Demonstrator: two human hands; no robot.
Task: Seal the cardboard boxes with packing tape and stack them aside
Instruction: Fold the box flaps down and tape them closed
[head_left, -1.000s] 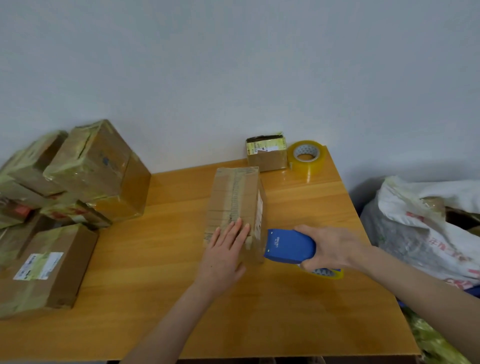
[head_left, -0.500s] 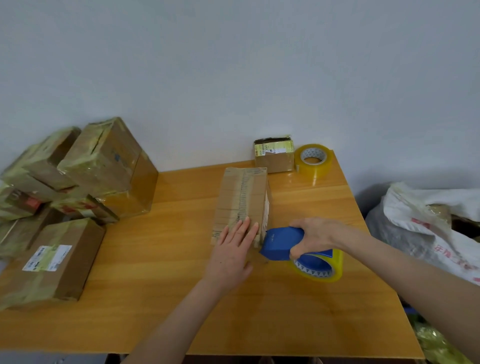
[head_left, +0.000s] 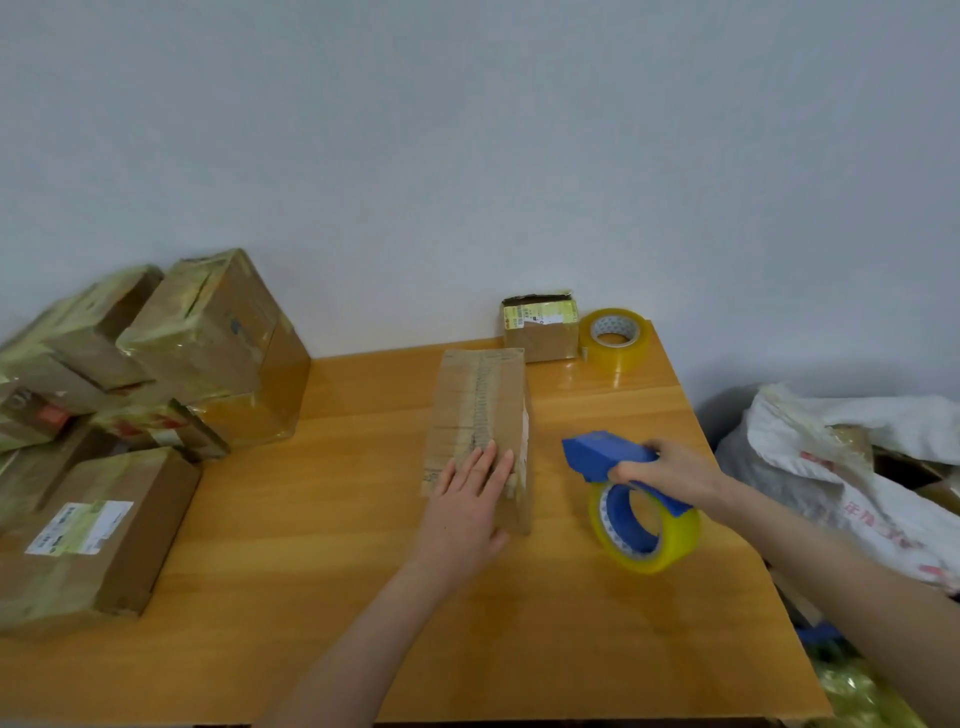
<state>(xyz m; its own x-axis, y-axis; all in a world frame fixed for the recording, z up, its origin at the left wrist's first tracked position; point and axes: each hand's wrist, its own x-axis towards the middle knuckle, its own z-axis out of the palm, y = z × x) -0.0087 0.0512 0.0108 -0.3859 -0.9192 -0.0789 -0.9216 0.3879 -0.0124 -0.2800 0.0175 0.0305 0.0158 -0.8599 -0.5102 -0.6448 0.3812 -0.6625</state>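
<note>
Since half a second ago you have drawn the blue plastic tape dispenser (head_left: 608, 454), with its yellowish roll of packing tape (head_left: 670, 545), away to the right. It is now held apart from the long brown cardboard box (head_left: 480, 400) instead of touching its near end. Your right hand (head_left: 675, 475) grips the dispenser, fingers curled round it. Your left hand (head_left: 465, 504) stays flat, fingers straight, pressing on the near end of that box, which lies lengthwise mid-way across the orange wooden table (head_left: 311, 571). A small labelled cardboard box (head_left: 540, 330) and a spare yellow tape roll (head_left: 615, 338) sit at the far edge. A pile of taped cardboard boxes (head_left: 208, 332) stands at the left.
</note>
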